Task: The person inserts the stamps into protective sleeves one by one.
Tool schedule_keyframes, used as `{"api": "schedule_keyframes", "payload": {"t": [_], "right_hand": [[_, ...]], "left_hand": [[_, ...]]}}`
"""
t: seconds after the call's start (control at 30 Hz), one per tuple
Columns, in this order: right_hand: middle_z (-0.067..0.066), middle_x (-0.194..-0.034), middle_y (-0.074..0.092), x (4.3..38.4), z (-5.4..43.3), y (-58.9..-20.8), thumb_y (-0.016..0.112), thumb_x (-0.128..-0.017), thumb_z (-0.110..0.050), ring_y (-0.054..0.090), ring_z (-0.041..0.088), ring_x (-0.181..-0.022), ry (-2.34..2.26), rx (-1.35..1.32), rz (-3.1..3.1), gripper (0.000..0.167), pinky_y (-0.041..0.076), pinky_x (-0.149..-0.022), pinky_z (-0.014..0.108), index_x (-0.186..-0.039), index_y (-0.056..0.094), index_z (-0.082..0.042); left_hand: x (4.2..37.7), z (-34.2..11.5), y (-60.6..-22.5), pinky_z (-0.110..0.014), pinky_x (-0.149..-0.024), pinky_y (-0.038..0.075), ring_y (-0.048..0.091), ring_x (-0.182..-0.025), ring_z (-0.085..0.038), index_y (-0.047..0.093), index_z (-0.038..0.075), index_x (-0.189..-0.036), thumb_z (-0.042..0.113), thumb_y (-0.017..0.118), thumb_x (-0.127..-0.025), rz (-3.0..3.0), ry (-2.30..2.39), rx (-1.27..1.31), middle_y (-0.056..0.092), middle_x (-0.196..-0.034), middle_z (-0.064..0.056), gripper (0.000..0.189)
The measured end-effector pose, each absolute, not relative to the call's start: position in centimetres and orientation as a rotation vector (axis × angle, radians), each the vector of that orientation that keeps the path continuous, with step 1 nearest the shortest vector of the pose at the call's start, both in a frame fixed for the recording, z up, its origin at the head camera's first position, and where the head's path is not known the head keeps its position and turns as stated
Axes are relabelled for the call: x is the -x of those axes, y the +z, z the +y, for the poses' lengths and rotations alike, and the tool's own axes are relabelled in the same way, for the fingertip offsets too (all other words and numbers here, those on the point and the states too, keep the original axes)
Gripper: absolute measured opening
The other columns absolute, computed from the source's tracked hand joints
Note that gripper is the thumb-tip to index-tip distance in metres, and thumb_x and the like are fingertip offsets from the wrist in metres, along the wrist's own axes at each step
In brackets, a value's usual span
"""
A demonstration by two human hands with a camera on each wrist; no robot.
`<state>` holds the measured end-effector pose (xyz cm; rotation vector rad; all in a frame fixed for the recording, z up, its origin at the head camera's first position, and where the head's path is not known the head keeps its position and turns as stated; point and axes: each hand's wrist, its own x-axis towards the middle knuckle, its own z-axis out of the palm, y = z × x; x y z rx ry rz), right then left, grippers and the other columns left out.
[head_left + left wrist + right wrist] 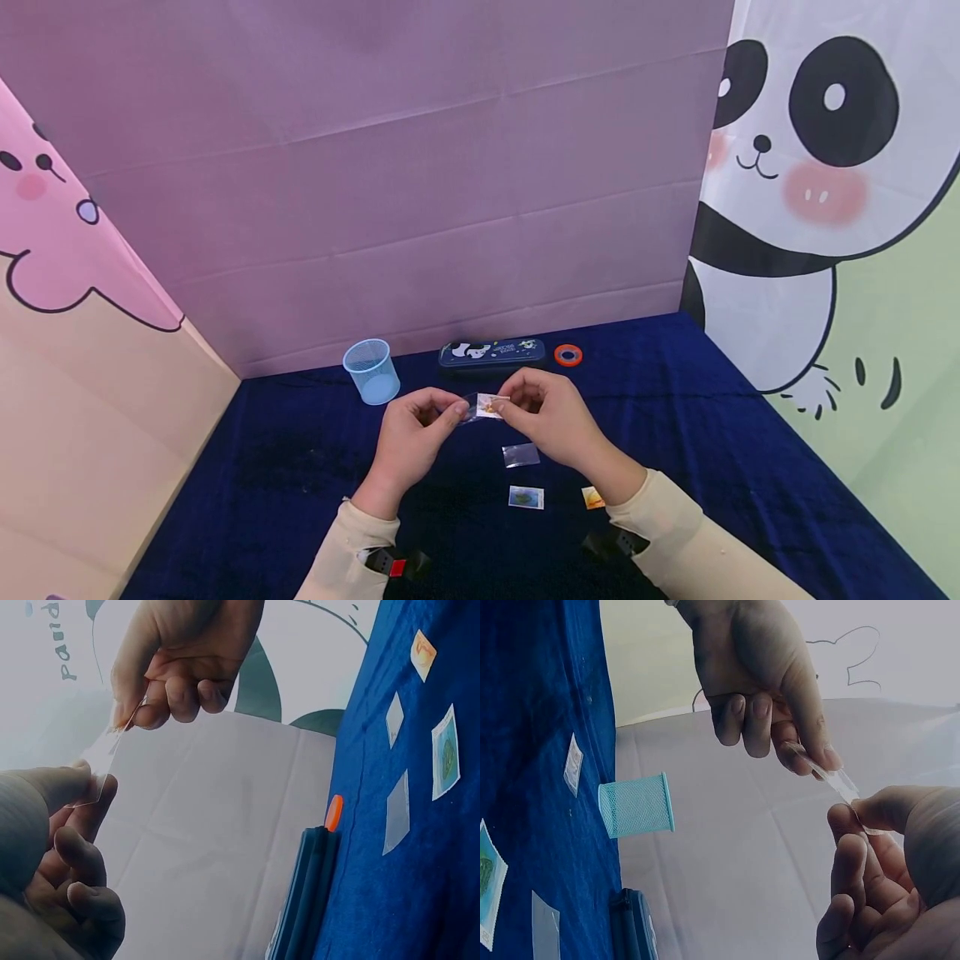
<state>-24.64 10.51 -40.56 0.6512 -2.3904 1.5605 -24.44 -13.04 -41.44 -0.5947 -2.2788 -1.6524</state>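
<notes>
Over the dark blue cloth, both hands meet at a small clear plastic sleeve (471, 408). My left hand (411, 437) pinches its left end between thumb and index finger. With thumb and forefinger my right hand (551, 417) pinches a small white-bordered stamp (489, 406) at the sleeve's right end. How far the stamp lies inside the sleeve I cannot tell. Below the hands, a flat clear sleeve (521, 455) lies on the cloth, with a blue-green stamp (527, 497) nearer me. An orange stamp (592, 498) shows partly beside the right wrist.
A light blue mesh cup (372, 372) stands tilted in view at the back left. Beside it are a dark blue panda pencil case (491, 353) and an orange-red ring-shaped roll (568, 356). Another small flat piece (573, 765) lies on the cloth near the cup.
</notes>
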Motion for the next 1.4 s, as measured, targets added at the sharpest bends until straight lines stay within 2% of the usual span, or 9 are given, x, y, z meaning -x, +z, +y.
{"api": "schedule_keyframes", "payload": {"t": [0.13, 0.4, 0.7, 1.0, 1.23, 1.4], "right_hand": [[-0.004, -0.079, 0.068, 24.54, 10.60, -40.37, 0.078, -0.097, -0.019, 0.058, 0.020, -0.065, 1.549, -0.648, -2.404, 0.005, 0.046, -0.057, 0.028, -0.098, 0.073, -0.019], [-0.003, -0.078, 0.065, 24.38, 10.65, -40.25, 0.078, -0.097, -0.023, 0.057, 0.019, -0.064, 1.518, -0.628, -2.431, 0.005, 0.044, -0.054, 0.028, -0.098, 0.074, -0.019], [-0.003, -0.077, 0.064, 24.27, 10.67, -40.16, 0.078, -0.097, -0.025, 0.055, 0.019, -0.063, 1.516, -0.652, -2.424, 0.010, 0.043, -0.054, 0.027, -0.099, 0.076, -0.016], [-0.004, -0.077, 0.063, 24.23, 10.66, -40.08, 0.078, -0.097, -0.022, 0.055, 0.019, -0.064, 1.499, -0.660, -2.421, 0.004, 0.043, -0.055, 0.028, -0.101, 0.078, -0.021], [-0.004, -0.079, 0.063, 24.17, 10.65, -40.00, 0.078, -0.098, -0.022, 0.056, 0.019, -0.066, 1.498, -0.659, -2.424, 0.005, 0.044, -0.057, 0.028, -0.102, 0.078, -0.021], [-0.005, -0.082, 0.065, 24.24, 10.75, -39.95, 0.076, -0.099, -0.024, 0.058, 0.019, -0.068, 1.490, -0.647, -2.425, 0.005, 0.046, -0.058, 0.029, -0.103, 0.077, -0.022]], "left_hand": [[24.41, -13.07, -41.47, -0.025, -0.054, 0.038, 0.047, -0.060, -0.018, 0.081, 0.017, -0.099, 0.025, 0.075, -0.100, -2.291, -1.636, 0.601, 0.071, -0.085, 0.000, 0.011], [24.45, -13.11, -41.56, -0.026, -0.053, 0.037, 0.045, -0.059, -0.020, 0.081, 0.017, -0.108, 0.014, 0.069, -0.103, -2.282, -1.624, 0.656, 0.077, -0.095, 0.003, 0.013], [24.20, -13.09, -41.36, -0.027, -0.052, 0.039, 0.045, -0.056, -0.019, 0.082, 0.020, -0.107, 0.013, 0.070, -0.102, -2.254, -1.599, 0.631, 0.064, -0.099, 0.000, 0.015], [24.09, -13.02, -41.17, -0.027, -0.049, 0.038, 0.045, -0.055, -0.019, 0.079, 0.015, -0.109, 0.016, 0.073, -0.101, -2.258, -1.626, 0.628, 0.069, -0.095, -0.002, 0.010], [24.16, -13.16, -41.14, -0.025, -0.049, 0.036, 0.044, -0.055, -0.018, 0.080, 0.017, -0.104, 0.016, 0.075, -0.099, -2.263, -1.648, 0.619, 0.060, -0.078, -0.006, 0.006], [24.14, -13.21, -41.04, -0.025, -0.051, 0.037, 0.044, -0.058, -0.019, 0.080, 0.014, -0.104, 0.018, 0.074, -0.100, -2.246, -1.673, 0.610, 0.061, -0.079, -0.006, 0.009]]}}
